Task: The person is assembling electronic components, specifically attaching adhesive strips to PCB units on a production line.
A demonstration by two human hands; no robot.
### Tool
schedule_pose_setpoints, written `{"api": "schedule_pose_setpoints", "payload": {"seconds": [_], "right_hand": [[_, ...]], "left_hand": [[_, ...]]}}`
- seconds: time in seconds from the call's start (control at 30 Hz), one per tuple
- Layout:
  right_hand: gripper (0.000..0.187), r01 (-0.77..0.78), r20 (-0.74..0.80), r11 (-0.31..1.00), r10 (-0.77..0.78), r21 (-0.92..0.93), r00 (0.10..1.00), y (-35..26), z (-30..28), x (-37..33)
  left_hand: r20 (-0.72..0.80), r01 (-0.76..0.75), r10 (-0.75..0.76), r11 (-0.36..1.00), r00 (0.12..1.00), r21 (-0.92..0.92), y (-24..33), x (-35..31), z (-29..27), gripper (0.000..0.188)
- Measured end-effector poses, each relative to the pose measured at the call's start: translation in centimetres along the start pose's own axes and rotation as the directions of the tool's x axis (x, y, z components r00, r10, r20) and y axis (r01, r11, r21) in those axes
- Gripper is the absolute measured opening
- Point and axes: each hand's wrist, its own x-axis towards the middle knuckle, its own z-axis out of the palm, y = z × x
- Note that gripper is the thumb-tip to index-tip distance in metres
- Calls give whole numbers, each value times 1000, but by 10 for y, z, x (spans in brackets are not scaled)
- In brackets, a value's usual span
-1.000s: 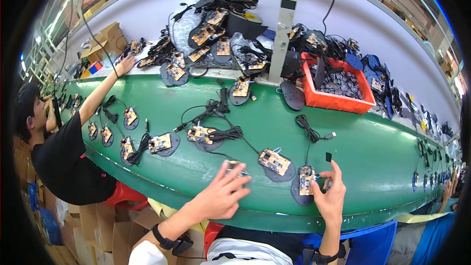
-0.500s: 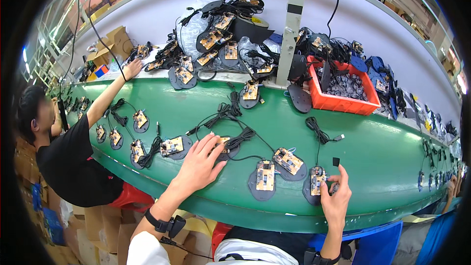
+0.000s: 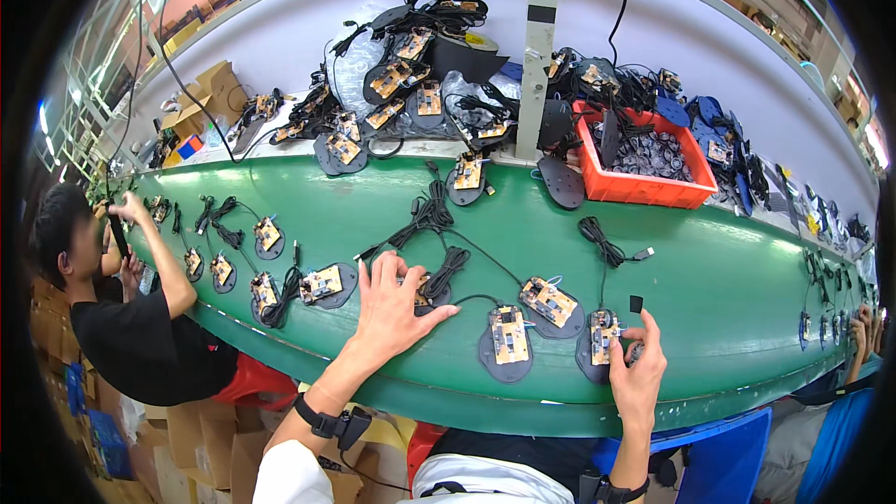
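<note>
My left hand (image 3: 392, 303) lies over a mouse base (image 3: 431, 291) with its tan circuit board and coiled black cable, fingers spread and partly covering it. My right hand (image 3: 638, 366) is curled beside another mouse base (image 3: 597, 345), the thumb at the edge of its board. Between thumb and fingers shows a small greyish round part (image 3: 635, 352), mostly hidden. A small black square (image 3: 637, 303) is by my right index fingertip. Two mouse bases with boards lie between my hands, one upright (image 3: 509, 341) and one tilted (image 3: 551, 306).
A green conveyor belt (image 3: 709, 317) carries several more mouse bases with cables. A red bin (image 3: 644, 190) of small clear round parts stands behind it, past a post (image 3: 539, 56). Boards and cables are heaped at the back (image 3: 401, 79). A co-worker (image 3: 140, 336) sits at the left.
My left hand has shifted slightly and its thumb has spread to the right. My right hand stays at the same mouse base. The co-worker's arm has drawn back from the far shelf.
</note>
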Motion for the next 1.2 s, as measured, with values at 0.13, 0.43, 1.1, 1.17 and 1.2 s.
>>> {"api": "schedule_pose_setpoints", "payload": {"seconds": [0.13, 0.43, 1.1, 1.17, 1.2], "right_hand": [[58, 18, -23, 1000, -18, -11, 1000, 2, -2, 0], [54, -15, -54, 1000, 15, -1, 998, -1, 0, -3], [62, -37, -55, 999, 37, 4, 998, 11, -16, 6], [62, -44, -63, 999, 44, -9, 997, 12, -16, 7], [62, -49, -71, 999, 48, -20, 996, 13, -16, 8]], "left_hand": [[-2, -246, 249, 959, 969, 141, 5, 5, -12, 60], [-152, -462, 449, 885, 881, -63, 6, 29, -16, 40], [-41, -270, 269, 962, 962, -34, -20, -31, -24, 26], [-31, -226, 228, 973, 973, 41, -6, -32, -41, 32], [-109, -253, 253, 967, 961, 15, 14, -28, -43, 36]]}}
